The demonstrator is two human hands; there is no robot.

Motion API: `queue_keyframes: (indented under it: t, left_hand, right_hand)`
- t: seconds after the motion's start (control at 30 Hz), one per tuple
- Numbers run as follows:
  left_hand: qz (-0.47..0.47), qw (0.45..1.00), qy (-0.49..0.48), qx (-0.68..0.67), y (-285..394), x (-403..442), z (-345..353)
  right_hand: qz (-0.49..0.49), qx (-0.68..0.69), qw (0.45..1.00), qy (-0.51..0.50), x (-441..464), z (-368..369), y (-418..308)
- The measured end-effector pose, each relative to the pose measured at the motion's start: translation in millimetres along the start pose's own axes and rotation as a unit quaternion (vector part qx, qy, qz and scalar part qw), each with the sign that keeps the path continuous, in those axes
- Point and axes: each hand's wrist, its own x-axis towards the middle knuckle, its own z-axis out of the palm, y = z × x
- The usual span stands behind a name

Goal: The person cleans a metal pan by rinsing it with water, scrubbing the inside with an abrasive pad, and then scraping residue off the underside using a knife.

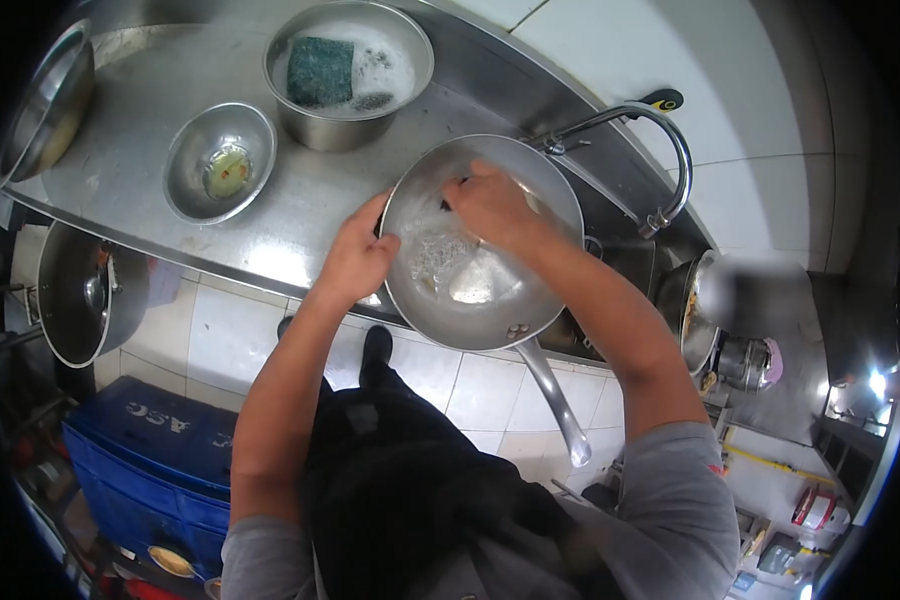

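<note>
Evidently pinching something dark [446,204], too hidden to name, with bunched fingers of the right hand [498,208], inside the pan [535,300] at frame centre; gripping its left rim with the left hand [353,258]; leaving its handle [555,402] slanted toward lower right, nearer the right arm.
</note>
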Motion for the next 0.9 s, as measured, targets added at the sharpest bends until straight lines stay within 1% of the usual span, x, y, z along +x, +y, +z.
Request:
queue_keyframes:
  t: [0.03,0.07,0.13,0.17,0.2,0.23,0.27,0.3,0.33,0.37,0.4,0.47,0.5,0.53,0.57,0.6,0.67,0.7,0.77,0.8,0.87,0.9]
  left_hand:
    - [0.020,1.000,0.011,0.012,-4,2,1]
    - [0.039,0.999,0.022,0.024,-4,4,-1]
    - [0.041,0.999,0.019,0.009,-4,3,-1]
    - [0.046,0.999,0.011,-0.005,-1,2,-1]
    - [0.044,0.999,0.009,-0.007,2,1,-1]
    - [0.026,1.000,0.004,-0.001,5,0,-2]
    - [0.010,1.000,-0.001,0.007,8,1,-3]
    - [0.011,1.000,-0.004,0.009,7,0,-3]
    - [0.031,0.999,0.003,0.030,4,-1,-4]
    - [0.052,0.997,0.011,0.050,1,0,-4]
    - [0.054,0.997,0.011,0.050,0,0,-3]
    - [0.025,1.000,0.008,-0.003,-5,0,1]
    - [0.025,1.000,0.006,-0.004,-9,0,2]
    - [0.036,0.999,0.022,-0.010,-14,0,3]
    - [0.048,0.998,0.037,-0.018,-16,-1,4]
    - [0.048,0.998,0.037,-0.021,-17,0,4]
    - [0.018,0.998,0.026,-0.056,-17,-1,7]
    - [0.022,0.998,0.024,-0.057,-17,0,7]
    - [0.036,0.998,0.027,-0.043,-17,-1,5]
    - [0.036,0.998,0.027,-0.043,-16,-2,4]
    - [0.058,0.997,0.038,-0.014,-15,-4,3]
    - [0.059,0.997,0.037,-0.014,-16,-4,3]
  right_hand:
    - [0.031,-0.026,0.999,0.006,-1,0,7]
    - [0.030,-0.025,0.999,0.006,-3,0,8]
    - [0.118,-0.028,0.991,0.051,-10,3,2]
    - [0.115,-0.027,0.992,0.048,-8,3,-5]
    - [0.123,-0.026,0.992,0.024,-3,4,-18]
    - [0.129,-0.026,0.991,0.002,3,4,-29]
    - [0.131,-0.027,0.991,0.004,5,6,-39]
    - [0.054,0.003,0.998,0.014,6,9,-50]
    - [-0.026,0.032,0.999,0.025,6,10,-54]
    - [-0.059,0.070,0.996,0.003,7,5,-44]
    - [-0.059,0.068,0.996,0.003,9,1,-34]
    - [0.015,0.056,0.998,-0.037,7,-7,-18]
    - [0.017,0.056,0.998,-0.038,0,-17,-14]
    - [0.143,0.042,0.988,-0.028,-8,-28,-9]
    - [0.268,0.027,0.963,-0.019,-12,-34,-8]
    - [0.267,0.025,0.963,-0.021,-11,-34,-6]
    - [0.226,0.004,0.959,-0.173,-13,-32,-2]
    - [0.228,0.000,0.958,-0.171,-10,-23,-9]
    - [0.224,0.034,0.972,-0.057,4,0,-36]
    - [0.224,0.033,0.972,-0.057,7,-3,-41]
    - [0.048,0.071,0.993,-0.081,9,-7,-47]
    - [0.049,0.071,0.993,-0.081,7,-7,-39]
